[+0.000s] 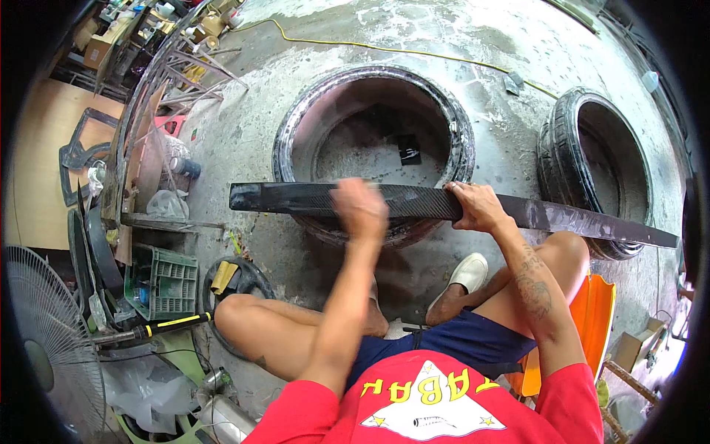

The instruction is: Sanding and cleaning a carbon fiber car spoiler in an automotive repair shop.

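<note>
A long, narrow black strip with a carbon-fibre weave (414, 201) lies across the near part of a large tyre (285, 148) set flat on the floor. Whitish dust or wet marks streak its surface. My right hand (477, 207) grips the strip right of its middle, fingers over the far edge. Left of that, my left hand (360, 211) is on the strip, blurred by motion; its fingers are smeared, and whether something is under them is hidden. The strip's right end reaches over a second tyre (562, 155). A dark square sheet (409, 149) lies inside the large tyre.
A yellow hose or cord (355, 44) crosses the concrete floor beyond the tyres. To my left are a green crate (166, 281), a fan (48, 340) and a tool with a black-and-yellow handle (177, 324). An orange plastic chair (595, 318) stands at my right.
</note>
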### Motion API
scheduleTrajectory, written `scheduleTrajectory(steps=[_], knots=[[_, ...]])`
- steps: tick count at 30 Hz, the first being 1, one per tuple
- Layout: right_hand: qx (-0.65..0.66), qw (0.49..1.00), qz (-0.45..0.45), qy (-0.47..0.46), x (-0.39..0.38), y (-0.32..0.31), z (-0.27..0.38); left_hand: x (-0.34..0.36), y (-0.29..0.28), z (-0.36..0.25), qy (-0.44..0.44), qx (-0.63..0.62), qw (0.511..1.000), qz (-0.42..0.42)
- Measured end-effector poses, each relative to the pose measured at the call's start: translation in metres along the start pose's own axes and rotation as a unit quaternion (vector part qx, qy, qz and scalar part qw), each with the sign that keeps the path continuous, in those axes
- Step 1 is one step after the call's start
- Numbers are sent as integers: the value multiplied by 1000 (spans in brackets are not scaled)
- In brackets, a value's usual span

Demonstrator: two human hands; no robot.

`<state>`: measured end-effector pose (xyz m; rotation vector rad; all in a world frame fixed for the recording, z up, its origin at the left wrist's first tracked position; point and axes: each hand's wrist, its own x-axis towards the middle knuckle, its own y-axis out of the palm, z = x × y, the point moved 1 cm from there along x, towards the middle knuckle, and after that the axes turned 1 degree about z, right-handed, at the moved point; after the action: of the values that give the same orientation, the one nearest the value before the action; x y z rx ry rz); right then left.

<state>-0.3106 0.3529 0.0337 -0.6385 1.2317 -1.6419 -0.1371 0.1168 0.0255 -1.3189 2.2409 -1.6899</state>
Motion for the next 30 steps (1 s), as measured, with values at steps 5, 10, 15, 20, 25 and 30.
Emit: scheduleTrajectory(steps=[5,10,15,20,25,30], knots=[[6,999,-25,-33,1,5,-6,1,-1,-9,91,-50,993,56],[13,997,-52,-62,9,5,-2,15,-17,59,-44,32,998,-26],[10,999,-37,-34,6,9,-5,-33,33,-107,95,-71,993,26],[17,998,-55,-40,1,3,-9,14,-6,29,62,-20,997,47],[11,999,-36,-37,10,5,-1,-5,16,-12,127,27,992,-1],[15,997,-58,-39,1,10,-13,-20,27,-76,152,-92,978,113]])
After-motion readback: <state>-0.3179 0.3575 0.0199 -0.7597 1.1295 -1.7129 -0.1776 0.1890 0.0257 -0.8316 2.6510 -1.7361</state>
